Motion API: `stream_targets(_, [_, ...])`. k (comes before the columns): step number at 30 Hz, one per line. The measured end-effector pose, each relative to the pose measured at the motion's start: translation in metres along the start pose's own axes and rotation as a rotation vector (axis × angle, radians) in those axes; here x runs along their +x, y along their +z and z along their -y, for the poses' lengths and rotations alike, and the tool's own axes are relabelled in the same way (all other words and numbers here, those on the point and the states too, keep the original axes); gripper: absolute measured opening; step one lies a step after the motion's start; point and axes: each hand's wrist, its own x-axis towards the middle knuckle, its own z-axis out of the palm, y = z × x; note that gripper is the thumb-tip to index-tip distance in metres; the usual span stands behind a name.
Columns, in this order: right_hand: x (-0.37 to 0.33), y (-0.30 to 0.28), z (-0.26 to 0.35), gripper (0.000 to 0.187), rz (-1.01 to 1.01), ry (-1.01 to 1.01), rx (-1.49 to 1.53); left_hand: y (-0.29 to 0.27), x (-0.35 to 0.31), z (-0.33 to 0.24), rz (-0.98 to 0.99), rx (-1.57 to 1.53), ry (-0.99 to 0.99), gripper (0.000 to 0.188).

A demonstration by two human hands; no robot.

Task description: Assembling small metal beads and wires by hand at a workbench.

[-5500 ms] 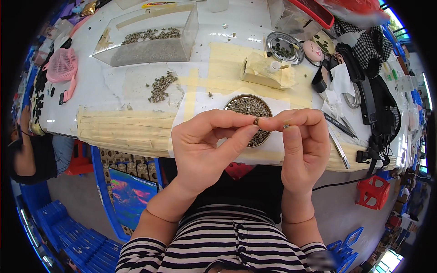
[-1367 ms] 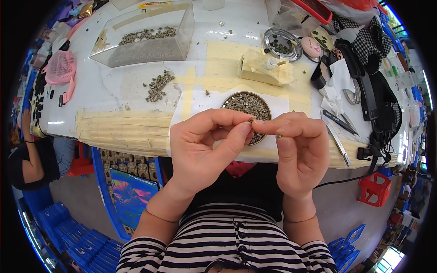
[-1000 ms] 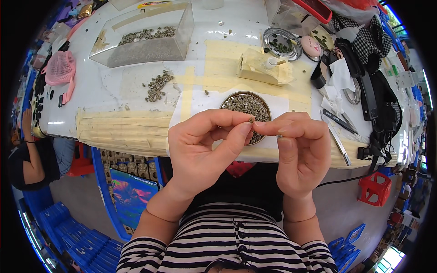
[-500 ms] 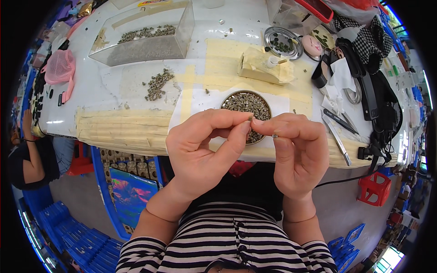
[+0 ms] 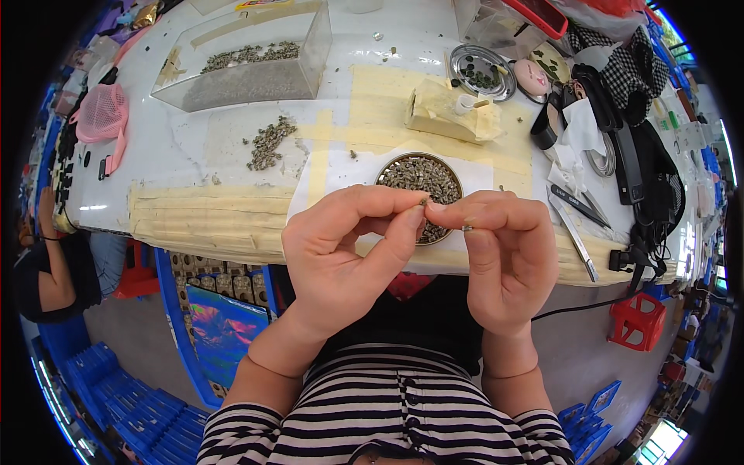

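Note:
My left hand [image 5: 341,252] is closed in a pinch above the near edge of the table. Between its thumb and index finger is a tiny dark metallic part [image 5: 425,202]; its exact kind is too small to make out. My right hand [image 5: 511,260] comes in from the other side, its index fingertip against that part. Its own thumb and bent fingers pinch a second tiny metallic part [image 5: 467,229]. Just beyond the fingertips stands a round dish [image 5: 380,172] full of similar small metallic parts, its near side partly hidden by my hands.
A loose pile of small parts [image 5: 270,144] lies left of the dish. Behind it is a clear plastic box [image 5: 232,97] holding more. A taped block [image 5: 442,116] stands beyond the dish. Tweezers [image 5: 573,236] lie at right. At far left a person's arm [image 5: 58,263] shows.
Both hands keep nearly the same pose. My right hand has shifted very slightly to the left.

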Motion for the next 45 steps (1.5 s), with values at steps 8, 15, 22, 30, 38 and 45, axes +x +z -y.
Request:
stream_targets(8, [0.003,-0.003,0.001,0.007,0.011,0.053,0.103,0.002,-0.001,-0.007,-0.01,-0.101,-0.078,0.015])
stream_targets(15, [0.006,-0.005,-0.007,0.01,-0.003,-0.029,-0.05,0.001,0.0,-0.006,0.001,-0.065,-0.06,0.015])
stream_targets(22, [0.007,-0.003,-0.006,0.013,-0.049,-0.094,-0.187,0.005,0.0,-0.009,0.012,-0.096,-0.048,0.016])
stream_targets(30, [0.002,0.005,-0.007,0.011,-0.072,-0.001,-0.065,0.013,-0.003,-0.007,0.008,-0.188,-0.043,0.018])
stream_targets(38, [-0.002,0.009,-0.012,0.011,-0.073,0.083,0.088,0.013,-0.004,-0.004,-0.009,-0.207,-0.04,0.017])
stream_targets(45, [-0.002,0.01,-0.009,0.012,-0.073,0.088,0.077,0.015,-0.005,-0.004,-0.025,-0.245,-0.059,0.017])
